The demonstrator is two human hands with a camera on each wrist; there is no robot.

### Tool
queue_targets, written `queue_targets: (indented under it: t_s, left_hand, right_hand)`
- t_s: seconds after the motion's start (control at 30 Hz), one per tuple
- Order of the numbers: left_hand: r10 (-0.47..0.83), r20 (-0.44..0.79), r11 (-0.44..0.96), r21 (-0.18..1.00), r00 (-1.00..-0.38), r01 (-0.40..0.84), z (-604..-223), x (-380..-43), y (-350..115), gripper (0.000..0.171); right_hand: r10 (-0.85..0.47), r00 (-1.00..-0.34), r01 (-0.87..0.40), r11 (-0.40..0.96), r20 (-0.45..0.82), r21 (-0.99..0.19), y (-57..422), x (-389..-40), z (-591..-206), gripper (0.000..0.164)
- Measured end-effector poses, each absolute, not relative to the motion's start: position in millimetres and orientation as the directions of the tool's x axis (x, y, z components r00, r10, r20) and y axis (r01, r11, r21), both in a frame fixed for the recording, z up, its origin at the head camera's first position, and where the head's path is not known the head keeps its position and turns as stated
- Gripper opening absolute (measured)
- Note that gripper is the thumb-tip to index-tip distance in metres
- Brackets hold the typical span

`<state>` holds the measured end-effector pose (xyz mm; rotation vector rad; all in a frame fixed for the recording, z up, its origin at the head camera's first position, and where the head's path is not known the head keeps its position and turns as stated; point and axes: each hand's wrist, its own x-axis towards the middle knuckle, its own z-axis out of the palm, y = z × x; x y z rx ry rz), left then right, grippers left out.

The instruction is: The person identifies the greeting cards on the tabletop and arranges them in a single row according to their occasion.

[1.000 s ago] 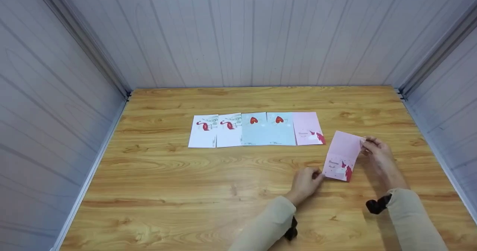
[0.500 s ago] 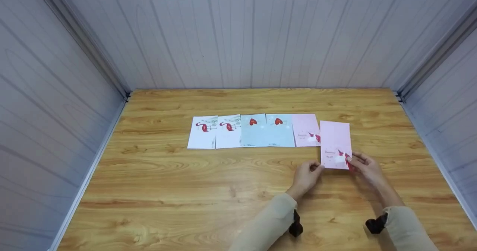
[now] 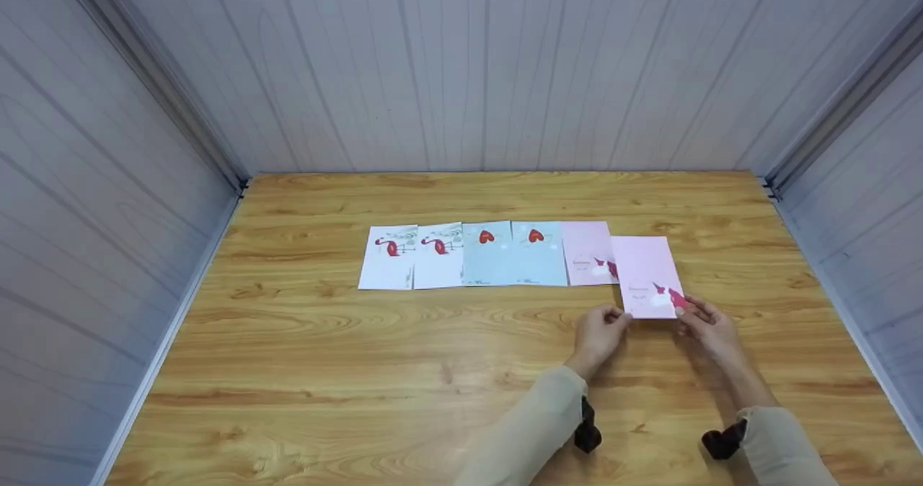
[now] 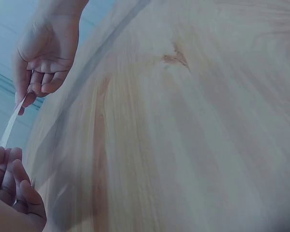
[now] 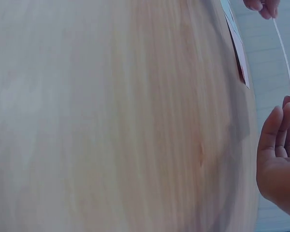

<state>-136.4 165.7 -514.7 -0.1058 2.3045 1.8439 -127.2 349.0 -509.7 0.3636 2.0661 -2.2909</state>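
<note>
A pink card with a unicorn [image 3: 649, 273] is held off the table, right of a row of cards. My left hand [image 3: 598, 338] pinches its lower left corner. At the lower right corner, my right hand [image 3: 710, 334] pinches it between thumb and fingers. Both wrist views show the card edge-on as a thin strip [image 4: 10, 126] stretched between the two hands. Its left edge overlaps a second pink unicorn card [image 3: 588, 244] that lies at the row's right end. Left of that lie two light blue heart cards [image 3: 537, 266] and two white flamingo cards [image 3: 436, 270].
Everything lies on a wood-grain table [image 3: 360, 385]. A pale panelled wall [image 3: 447, 68] rises behind it, with side walls left and right. Black wrist straps [image 3: 588, 428] stick out at both beige sleeves [image 3: 530, 428].
The pink card has straightened and moved up and slightly left, toward the row. My right hand has shifted down from the card's upper right to its lower right corner.
</note>
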Motion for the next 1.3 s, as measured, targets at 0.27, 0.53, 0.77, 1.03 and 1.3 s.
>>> queue_targets:
  t_s: [0.27,0.53,0.77,1.03,1.3]
  left_hand:
    - [0.034,-0.193,0.329,0.929,-0.981,-0.172,-511,-151,182,0.017]
    - [0.013,-0.164,0.37,0.917,-0.986,-0.147,-511,-163,193,0.015]
    - [0.009,-0.105,0.438,0.894,-0.994,-0.091,-516,-170,200,0.019]
    - [-0.016,-0.11,0.541,0.835,-0.994,-0.101,-518,-185,204,0.017]
    - [-0.032,-0.188,0.621,0.766,-0.982,-0.167,-519,-199,207,0.02]
  right_hand:
    - [0.203,-0.938,0.219,-0.275,-0.28,-0.936,360,-136,-513,0.028]
    - [0.189,-0.954,0.143,-0.395,-0.233,-0.907,368,-143,-519,0.033]
    - [0.255,-0.924,0.219,-0.259,-0.285,-0.941,370,-154,-520,0.036]
    - [0.305,-0.881,0.336,-0.137,-0.362,-0.932,369,-170,-519,0.034]
    - [0.351,-0.87,0.373,0.011,-0.346,-0.928,366,-186,-520,0.042]
